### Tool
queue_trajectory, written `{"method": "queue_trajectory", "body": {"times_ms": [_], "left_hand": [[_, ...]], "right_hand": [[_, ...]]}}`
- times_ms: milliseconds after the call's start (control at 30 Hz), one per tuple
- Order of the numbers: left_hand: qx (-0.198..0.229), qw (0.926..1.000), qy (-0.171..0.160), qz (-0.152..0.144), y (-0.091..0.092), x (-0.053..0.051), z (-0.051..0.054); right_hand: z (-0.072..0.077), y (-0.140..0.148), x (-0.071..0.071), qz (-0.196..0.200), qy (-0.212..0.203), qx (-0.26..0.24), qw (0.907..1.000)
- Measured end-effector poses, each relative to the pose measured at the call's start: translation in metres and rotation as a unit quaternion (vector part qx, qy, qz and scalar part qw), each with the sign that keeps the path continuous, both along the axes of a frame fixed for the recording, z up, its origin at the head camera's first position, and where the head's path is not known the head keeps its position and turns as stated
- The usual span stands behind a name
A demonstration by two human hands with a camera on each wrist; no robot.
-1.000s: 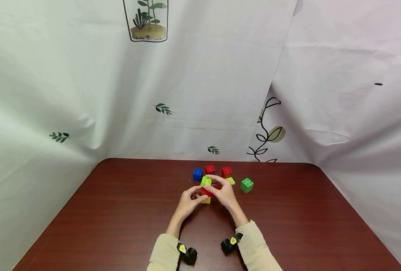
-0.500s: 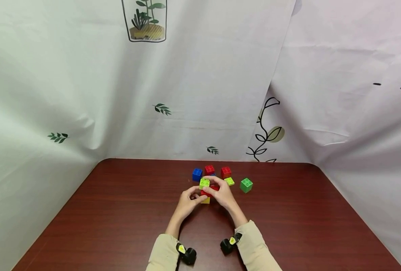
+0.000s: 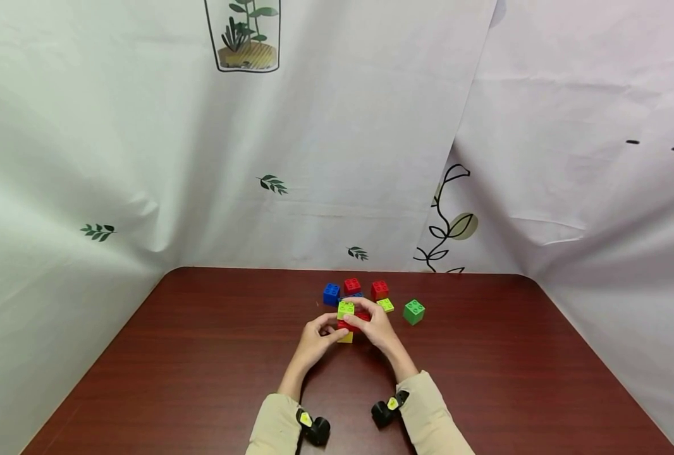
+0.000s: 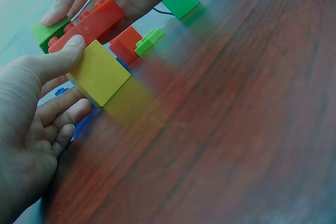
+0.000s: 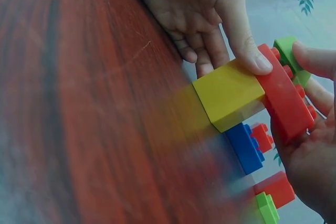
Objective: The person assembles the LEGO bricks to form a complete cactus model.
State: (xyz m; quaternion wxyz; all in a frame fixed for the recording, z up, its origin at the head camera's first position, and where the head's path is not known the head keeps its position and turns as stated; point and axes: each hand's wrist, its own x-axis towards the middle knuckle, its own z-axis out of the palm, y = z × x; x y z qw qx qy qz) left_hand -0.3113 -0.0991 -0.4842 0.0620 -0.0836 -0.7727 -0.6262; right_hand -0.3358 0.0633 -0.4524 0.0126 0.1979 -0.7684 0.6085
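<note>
A long red building brick (image 5: 286, 95) sits across a yellow brick (image 4: 100, 72) that stands on the table. My left hand (image 3: 313, 344) grips the red brick near one end, its thumb pressed by the seam with the yellow one. At that same end, my right hand (image 3: 377, 323) pinches a lime green brick (image 3: 346, 309) between thumb and fingers. The green brick lies against the red brick's studs (image 5: 287, 72); whether it is fully seated I cannot tell. In the head view, the fingers hide much of the red brick.
Behind the hands lie a blue brick (image 3: 331, 294), two red bricks (image 3: 352, 286) and another blue brick (image 5: 245, 149), partly hidden in the head view. A flat lime piece (image 3: 386, 305) and a green brick (image 3: 414, 311) lie to the right on the brown table (image 3: 212, 354).
The lime green brick and my right fingers have come down very slightly towards the red brick. My left hand keeps its grip in nearly the same place.
</note>
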Motion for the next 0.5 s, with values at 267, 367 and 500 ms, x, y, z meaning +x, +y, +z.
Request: {"method": "queue_trajectory", "body": {"times_ms": [267, 367, 500], "left_hand": [[-0.005, 1.0000, -0.004, 0.005, 0.003, 0.014, 0.022], [-0.006, 1.0000, -0.001, 0.000, 0.003, 0.017, 0.026], [-0.007, 1.0000, 0.001, 0.002, 0.002, 0.010, 0.014]], "right_hand": [[0.000, 0.004, -0.001, 0.015, -0.011, 0.024, 0.9995], [0.001, 0.006, -0.002, 0.017, -0.016, 0.030, 0.9993], [0.001, 0.007, -0.002, 0.023, -0.018, 0.031, 0.9991]]}}
